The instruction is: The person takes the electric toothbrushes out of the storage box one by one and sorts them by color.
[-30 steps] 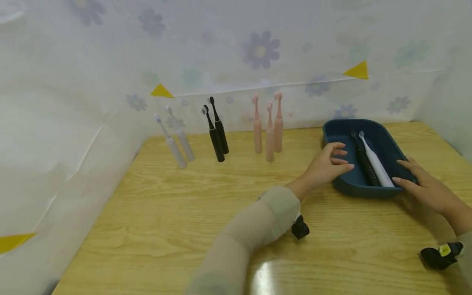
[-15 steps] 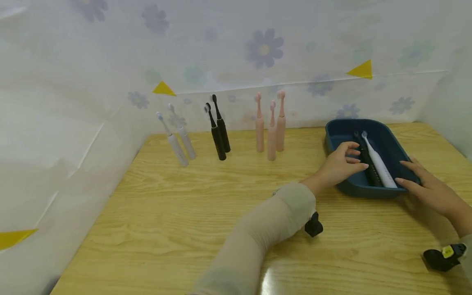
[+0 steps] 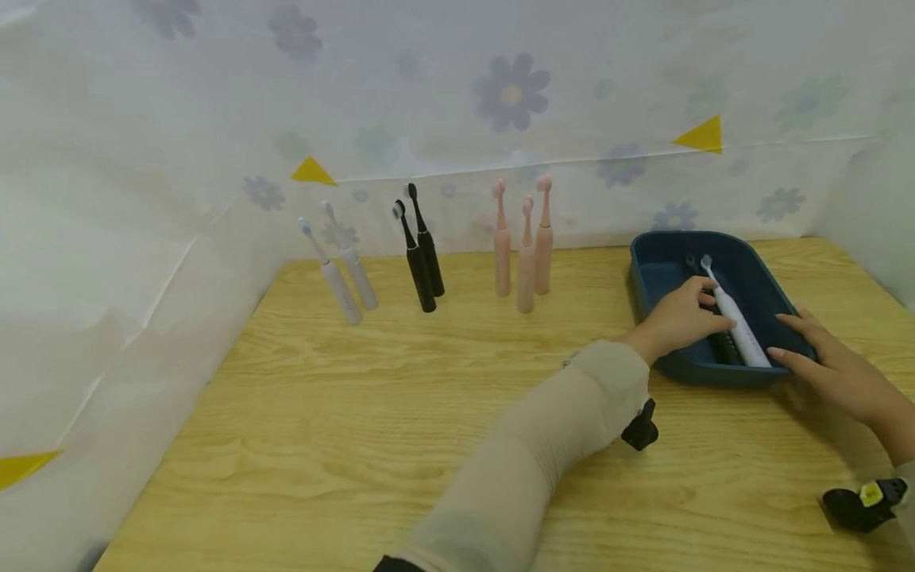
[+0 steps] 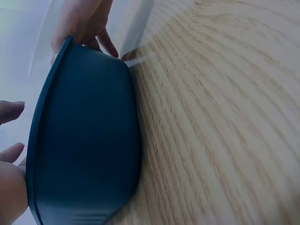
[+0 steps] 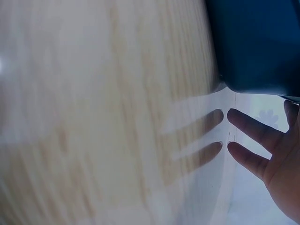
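Observation:
A dark blue tray [image 3: 646, 274] holds a white electric toothbrush [image 3: 739, 330] and a black electric toothbrush [image 3: 725, 345], lying side by side. My left hand [image 3: 682, 318] reaches over the tray's left rim, partly covering the black toothbrush. Its thumb and fingers stand apart at the white toothbrush; whether they touch it is unclear. In the left wrist view, the tray's wall [image 4: 89, 136] hides the toothbrushes. My right hand [image 3: 832, 369] rests at the tray's near right corner, its thumb over the rim. Straight, spread fingers [image 5: 255, 126] show in the right wrist view.
Upright on the wooden table [image 3: 343, 445] are two white toothbrushes [image 3: 341, 294], two black toothbrushes [image 3: 422, 278] and several pink ones, among them a front pink toothbrush [image 3: 526, 278]. A flowered cloth [image 3: 443, 95] hangs behind them.
My left hand has moved right, further into the tray, from the left rim past the black toothbrush to the white one. My right hand stays at the tray's corner.

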`<state>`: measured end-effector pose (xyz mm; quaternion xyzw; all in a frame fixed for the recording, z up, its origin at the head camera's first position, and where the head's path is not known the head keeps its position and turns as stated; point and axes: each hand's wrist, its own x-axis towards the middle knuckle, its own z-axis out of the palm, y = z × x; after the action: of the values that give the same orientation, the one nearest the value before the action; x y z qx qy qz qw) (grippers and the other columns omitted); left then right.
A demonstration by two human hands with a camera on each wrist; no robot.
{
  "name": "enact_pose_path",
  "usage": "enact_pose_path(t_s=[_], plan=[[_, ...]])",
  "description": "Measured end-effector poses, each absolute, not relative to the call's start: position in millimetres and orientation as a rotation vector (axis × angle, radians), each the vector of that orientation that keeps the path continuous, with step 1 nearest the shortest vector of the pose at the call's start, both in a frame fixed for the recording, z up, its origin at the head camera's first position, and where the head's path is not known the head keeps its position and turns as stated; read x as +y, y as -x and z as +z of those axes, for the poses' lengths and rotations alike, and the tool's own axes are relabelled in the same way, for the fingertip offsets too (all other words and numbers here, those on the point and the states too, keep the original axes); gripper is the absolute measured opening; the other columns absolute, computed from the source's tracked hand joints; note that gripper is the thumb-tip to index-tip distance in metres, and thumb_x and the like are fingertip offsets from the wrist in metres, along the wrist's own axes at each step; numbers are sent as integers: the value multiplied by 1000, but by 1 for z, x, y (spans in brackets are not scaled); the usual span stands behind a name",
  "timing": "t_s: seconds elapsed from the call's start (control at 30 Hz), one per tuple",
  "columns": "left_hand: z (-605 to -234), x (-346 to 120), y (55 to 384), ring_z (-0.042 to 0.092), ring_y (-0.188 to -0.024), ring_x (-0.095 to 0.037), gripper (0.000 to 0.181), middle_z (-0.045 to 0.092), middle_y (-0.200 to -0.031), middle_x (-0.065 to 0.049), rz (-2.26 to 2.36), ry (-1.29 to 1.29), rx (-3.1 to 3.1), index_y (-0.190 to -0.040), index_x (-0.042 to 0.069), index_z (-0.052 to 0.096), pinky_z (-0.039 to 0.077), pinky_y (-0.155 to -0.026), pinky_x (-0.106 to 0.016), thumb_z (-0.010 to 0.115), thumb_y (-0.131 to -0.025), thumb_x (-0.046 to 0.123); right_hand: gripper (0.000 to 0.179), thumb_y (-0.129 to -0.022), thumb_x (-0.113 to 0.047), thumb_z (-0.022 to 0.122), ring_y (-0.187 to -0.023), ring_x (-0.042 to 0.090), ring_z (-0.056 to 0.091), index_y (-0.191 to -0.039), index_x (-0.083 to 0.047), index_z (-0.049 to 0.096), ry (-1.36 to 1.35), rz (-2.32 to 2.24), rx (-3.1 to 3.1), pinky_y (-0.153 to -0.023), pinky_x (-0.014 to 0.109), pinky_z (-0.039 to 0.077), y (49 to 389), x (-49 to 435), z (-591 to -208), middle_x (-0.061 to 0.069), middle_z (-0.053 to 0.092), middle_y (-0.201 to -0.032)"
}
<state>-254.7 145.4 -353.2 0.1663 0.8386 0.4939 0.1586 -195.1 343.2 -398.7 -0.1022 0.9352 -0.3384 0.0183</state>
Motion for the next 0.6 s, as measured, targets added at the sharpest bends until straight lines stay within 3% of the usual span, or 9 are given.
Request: enact_pose_path(t_s=[0.37, 0.6], plan=[[-356, 169, 261, 50, -80, 0, 47, 51, -103, 18, 1122, -481, 2511, -118, 33, 46, 39, -60, -16, 65, -76, 22, 62, -93, -20, 38, -114, 53, -16, -136, 3, 0, 308, -1060, 2932, -80, 70, -3, 192, 344, -398, 19, -25, -136], [-358, 179, 264, 48, -89, 2, 45, 48, -109, 22, 931, -474, 2571, -117, 34, 48, 39, -64, -16, 63, -76, 22, 62, -93, -20, 37, -114, 53, -17, -136, 3, 0, 318, -1063, 2932, -79, 70, -3, 191, 348, -398, 18, -25, -136]])
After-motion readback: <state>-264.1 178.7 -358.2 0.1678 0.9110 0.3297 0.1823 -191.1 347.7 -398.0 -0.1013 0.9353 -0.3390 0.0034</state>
